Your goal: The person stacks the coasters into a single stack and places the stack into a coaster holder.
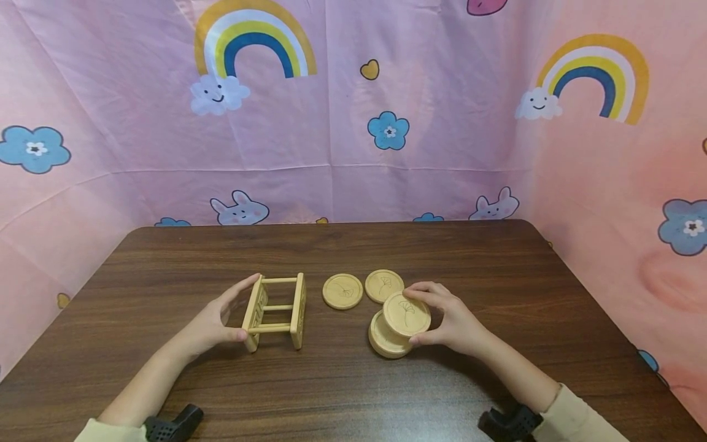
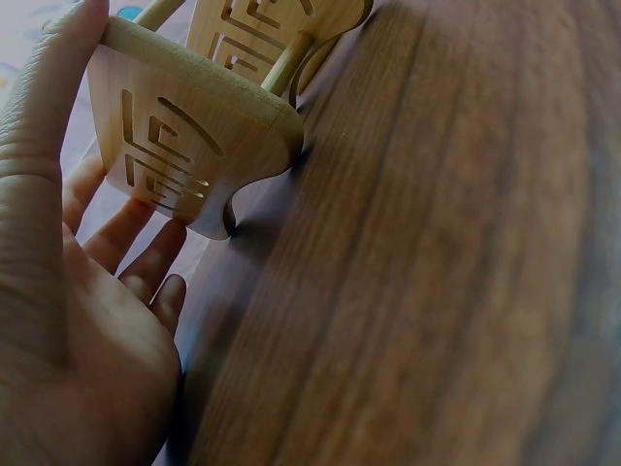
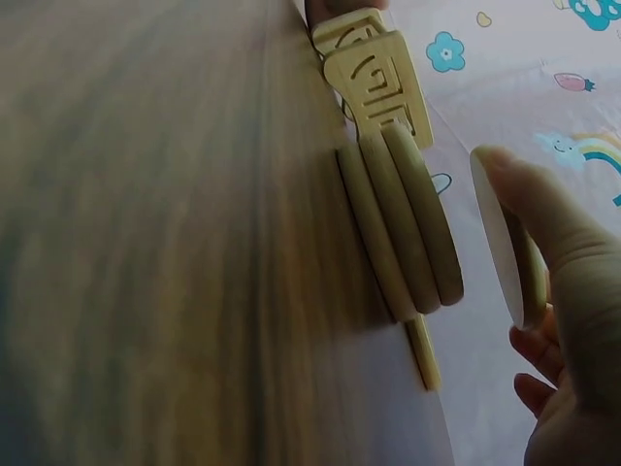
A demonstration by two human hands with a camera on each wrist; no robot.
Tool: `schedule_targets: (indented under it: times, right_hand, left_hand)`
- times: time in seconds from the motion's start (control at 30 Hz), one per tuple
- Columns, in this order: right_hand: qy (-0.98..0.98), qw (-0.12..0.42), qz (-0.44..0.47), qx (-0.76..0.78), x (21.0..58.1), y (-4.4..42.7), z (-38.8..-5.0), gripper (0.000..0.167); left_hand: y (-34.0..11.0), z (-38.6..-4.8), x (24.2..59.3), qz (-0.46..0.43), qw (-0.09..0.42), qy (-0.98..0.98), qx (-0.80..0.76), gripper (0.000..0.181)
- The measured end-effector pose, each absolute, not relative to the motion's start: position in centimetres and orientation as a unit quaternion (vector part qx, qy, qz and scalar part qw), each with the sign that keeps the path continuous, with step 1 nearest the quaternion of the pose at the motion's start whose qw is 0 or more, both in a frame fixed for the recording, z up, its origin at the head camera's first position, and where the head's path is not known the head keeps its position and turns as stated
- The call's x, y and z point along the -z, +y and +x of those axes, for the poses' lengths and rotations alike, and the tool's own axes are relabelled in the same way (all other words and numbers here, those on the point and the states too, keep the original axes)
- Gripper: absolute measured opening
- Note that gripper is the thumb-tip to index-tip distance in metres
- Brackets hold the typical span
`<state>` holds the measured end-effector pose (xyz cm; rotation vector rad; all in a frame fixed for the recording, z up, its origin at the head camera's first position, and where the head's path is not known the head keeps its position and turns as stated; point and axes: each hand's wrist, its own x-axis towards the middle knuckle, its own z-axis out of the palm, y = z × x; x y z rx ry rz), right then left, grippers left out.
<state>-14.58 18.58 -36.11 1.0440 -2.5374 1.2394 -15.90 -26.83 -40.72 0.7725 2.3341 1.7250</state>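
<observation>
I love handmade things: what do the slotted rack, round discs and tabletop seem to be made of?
Slotted rack: probably pale wood or bamboo, smooth; faint grain shows. Round discs: likely similar, smooth, engraved; same yellowish tone. The held one's underside looks whitish, material unclear. Tabletop: wood or wood-look laminate, slight sheen; dark streaked grain, soft reflection.
</observation>
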Motion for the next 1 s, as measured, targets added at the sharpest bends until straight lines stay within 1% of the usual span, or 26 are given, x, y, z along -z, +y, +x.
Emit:
schedule_targets:
  times: [0.1,0.33,0.43,0.8,1.0]
  right_hand:
    - [-0.844,0.06,0.341,-0.41,35.8,18.3,-14.2,0.073]
    - [-0.842,0.053,0.341,-0.414,38.6,18.7,-15.4,0.079]
    - [-0.837,0.051,0.35,-0.417,39.2,18.7,-15.6,0.079]
    - [-0.838,0.046,0.362,-0.406,39.7,18.0,-15.3,0.078]
    - [-0.841,0.029,0.358,-0.404,39.7,17.9,-15.2,0.079]
  left_hand:
    - [-26.9,-15.9,40.7,0.256,0.069,0.777,-0.57,0.093]
    - [-26.9,-16.0,40.7,0.261,0.068,0.775,-0.572,0.092]
    - [-26.9,-16.0,40.7,0.256,0.07,0.779,-0.568,0.092]
    - [-26.9,-15.9,40.8,0.268,0.062,0.767,-0.579,0.093]
    - [-26.8,-15.9,40.7,0.261,0.064,0.777,-0.569,0.093]
